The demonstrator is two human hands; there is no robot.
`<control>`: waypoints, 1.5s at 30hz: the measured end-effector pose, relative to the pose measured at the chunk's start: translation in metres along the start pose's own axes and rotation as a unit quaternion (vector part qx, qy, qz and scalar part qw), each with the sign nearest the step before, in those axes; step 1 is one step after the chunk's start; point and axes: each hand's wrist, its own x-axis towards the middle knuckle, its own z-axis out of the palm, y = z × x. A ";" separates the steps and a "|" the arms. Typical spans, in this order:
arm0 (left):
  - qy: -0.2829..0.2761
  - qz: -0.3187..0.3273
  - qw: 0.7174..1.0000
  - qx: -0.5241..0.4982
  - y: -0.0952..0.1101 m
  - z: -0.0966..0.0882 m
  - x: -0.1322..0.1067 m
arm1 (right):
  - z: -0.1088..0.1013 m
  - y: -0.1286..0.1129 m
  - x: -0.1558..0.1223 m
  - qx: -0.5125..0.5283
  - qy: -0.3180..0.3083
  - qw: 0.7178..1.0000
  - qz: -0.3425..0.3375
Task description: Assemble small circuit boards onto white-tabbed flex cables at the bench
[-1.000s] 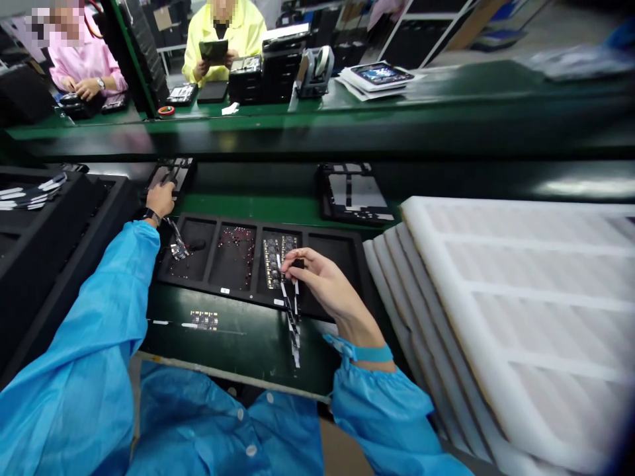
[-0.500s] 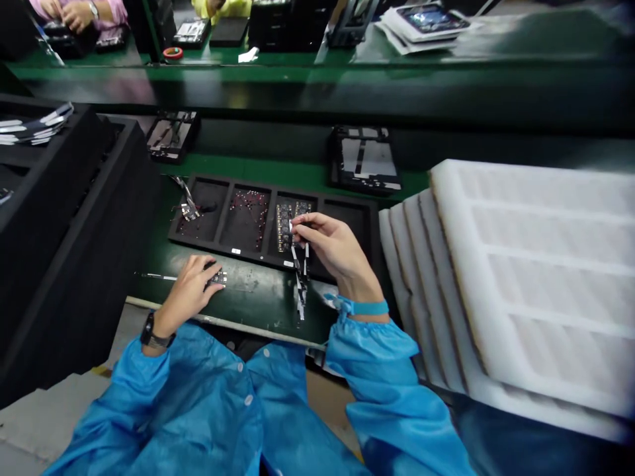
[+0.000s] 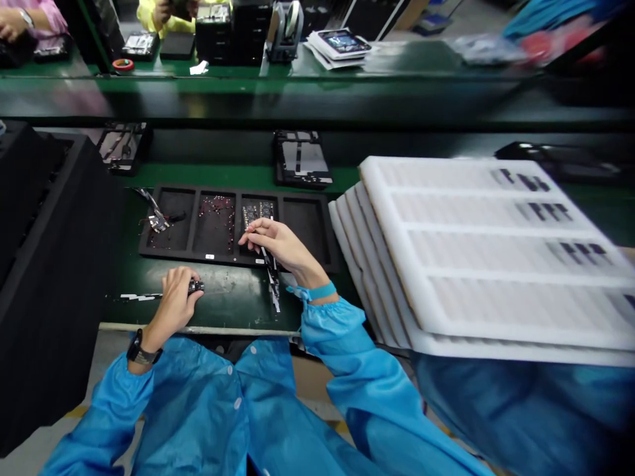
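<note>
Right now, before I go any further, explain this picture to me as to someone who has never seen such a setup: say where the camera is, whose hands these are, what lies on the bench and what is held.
There is no machine here. A person in a blue coat works with bare hands, and the camera sits on that person's head, looking forward and down. The left hand pinches a small dark part at the green bench. The right hand holds thin black-and-white strips, which hang over the front edge of a black tray with four compartments; small parts lie in some of them. White foam trays are stacked to the right, and a black foam stack stands to the left. A co-worker's yellow sleeve shows across the far bench.
</note>
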 end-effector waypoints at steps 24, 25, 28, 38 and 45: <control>0.165 0.025 0.983 -0.080 0.018 -0.006 -0.007 | 0.006 -0.001 -0.002 -0.080 -0.004 0.996 -0.031; 0.173 0.011 0.979 -0.110 0.024 -0.013 -0.004 | 0.007 -0.002 -0.003 -0.080 -0.006 0.996 -0.029; 0.176 -0.051 0.954 -0.239 0.042 -0.029 0.010 | 0.010 -0.004 -0.006 -0.081 -0.021 0.996 -0.021; 0.090 -0.146 0.822 -0.544 0.060 0.004 0.082 | 0.021 -0.003 -0.011 -0.080 -0.066 0.994 -0.016; 0.074 -0.134 0.809 -0.568 0.059 0.015 0.091 | 0.020 0.000 -0.010 -0.039 -0.083 0.996 0.007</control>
